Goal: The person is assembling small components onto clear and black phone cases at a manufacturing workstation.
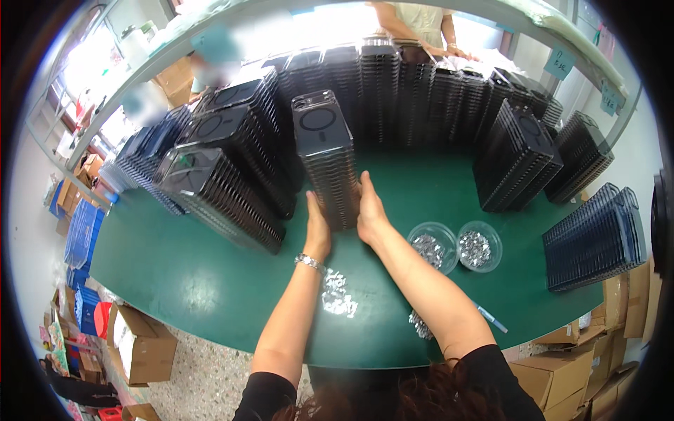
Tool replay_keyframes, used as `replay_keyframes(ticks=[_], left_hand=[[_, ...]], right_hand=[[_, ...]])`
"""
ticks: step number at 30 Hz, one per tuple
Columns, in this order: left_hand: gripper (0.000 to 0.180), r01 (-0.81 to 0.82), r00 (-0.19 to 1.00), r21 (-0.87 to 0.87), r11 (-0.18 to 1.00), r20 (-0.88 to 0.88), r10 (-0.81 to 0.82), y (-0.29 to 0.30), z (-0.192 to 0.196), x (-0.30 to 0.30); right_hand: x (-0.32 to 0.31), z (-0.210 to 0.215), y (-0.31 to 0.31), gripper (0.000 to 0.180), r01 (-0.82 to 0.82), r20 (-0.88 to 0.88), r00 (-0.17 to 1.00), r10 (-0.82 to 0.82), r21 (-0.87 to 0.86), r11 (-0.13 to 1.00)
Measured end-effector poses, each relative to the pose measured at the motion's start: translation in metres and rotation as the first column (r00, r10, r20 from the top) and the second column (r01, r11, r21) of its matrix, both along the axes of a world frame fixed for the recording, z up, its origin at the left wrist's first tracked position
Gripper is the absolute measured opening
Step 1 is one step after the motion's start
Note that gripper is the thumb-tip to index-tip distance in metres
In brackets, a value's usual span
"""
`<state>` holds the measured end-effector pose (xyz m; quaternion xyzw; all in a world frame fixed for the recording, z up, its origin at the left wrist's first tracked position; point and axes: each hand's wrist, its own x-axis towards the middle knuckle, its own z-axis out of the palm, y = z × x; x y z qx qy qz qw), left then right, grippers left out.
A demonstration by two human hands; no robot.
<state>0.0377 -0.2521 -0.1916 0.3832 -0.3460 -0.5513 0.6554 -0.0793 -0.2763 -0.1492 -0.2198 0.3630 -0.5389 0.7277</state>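
Observation:
A tall stack of dark, clear-edged phone cases (331,168) stands upright in front of me, a black ring showing on its top case. My left hand (317,226) presses against the stack's left side near the bottom. On the opposite side, my right hand (371,212) holds it with the palm and fingers, so the stack is gripped between both. Some fingertips are hidden. Right of my right hand sit two round clear dishes, a left dish (430,270) and a right dish (500,247), with small silvery pieces inside. More silvery pieces (338,296) lie loose near my left wrist.
Further stacks of cases line the green table (196,281) at the left (221,189), back (379,98) and right (516,158). A leaning blue stack (593,238) stands far right. By my right forearm lie a blue pen-like tool (493,320) and silvery pieces (419,325). A person (421,28) is across the table.

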Motion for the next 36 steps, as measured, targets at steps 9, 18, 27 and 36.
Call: replay_keyframes(ticks=[9, 18, 27, 36], left_hand=[[0.094, -0.328, 0.931, 0.065, 0.943, 0.194, 0.31, -0.063, -0.007, -0.128], [0.102, -0.322, 0.911, 0.047, 0.946, -0.258, 0.323, -0.093, 0.008, -0.176], [0.084, -0.446, 0.86, -0.134, 0.885, 0.21, 0.465, -0.117, 0.01, -0.115], [0.099, -0.361, 0.909, 0.159, 0.919, 0.281, 0.309, -0.142, -0.002, -0.086]], right_hand=[[-0.097, 0.008, -0.089, 0.049, -0.15, -0.229, 0.965, 0.127, -0.086, 0.985], [-0.147, -0.015, -0.165, 0.051, -0.396, -0.391, 0.867, 0.309, -0.164, 0.903], [-0.17, -0.03, -0.166, 0.063, -0.286, -0.474, 0.863, 0.173, -0.177, 0.942], [-0.126, -0.042, -0.148, 0.089, 0.165, -0.392, 0.903, -0.175, -0.06, 0.985]])
